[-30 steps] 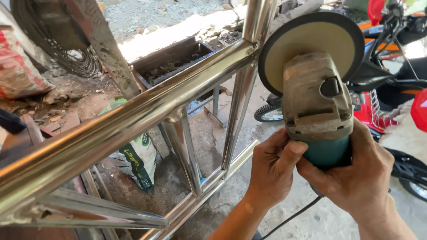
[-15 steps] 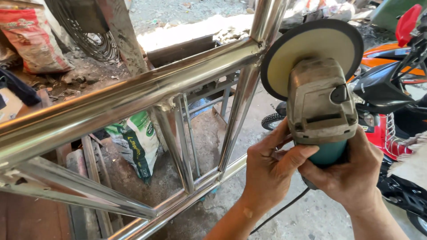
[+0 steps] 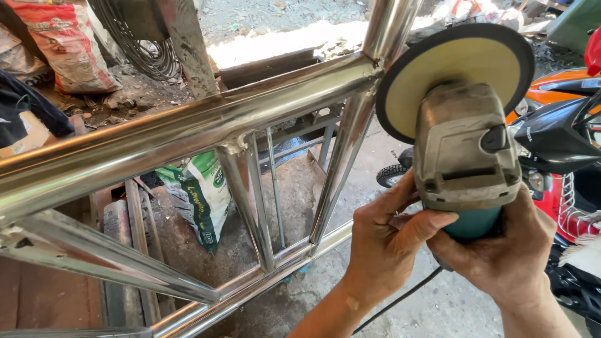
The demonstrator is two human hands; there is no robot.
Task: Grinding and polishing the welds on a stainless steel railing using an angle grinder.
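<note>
Grinder (image 3: 466, 147), dusty grey with a teal grip, was clenched in both hands, the left hand (image 3: 391, 241) wrapped round its near side and the right hand (image 3: 504, 256) under its handle, with the pale disc (image 3: 454, 78) held just beside the joint where the top rail (image 3: 188, 134) met the steel post (image 3: 382, 28). Judging by the dull, rough welds at that joint and at the inner bar (image 3: 247, 200), the smoothing was barely begun. Against the earlier frame, the disc had drawn closer to the post, and the view had shifted right.
</note>
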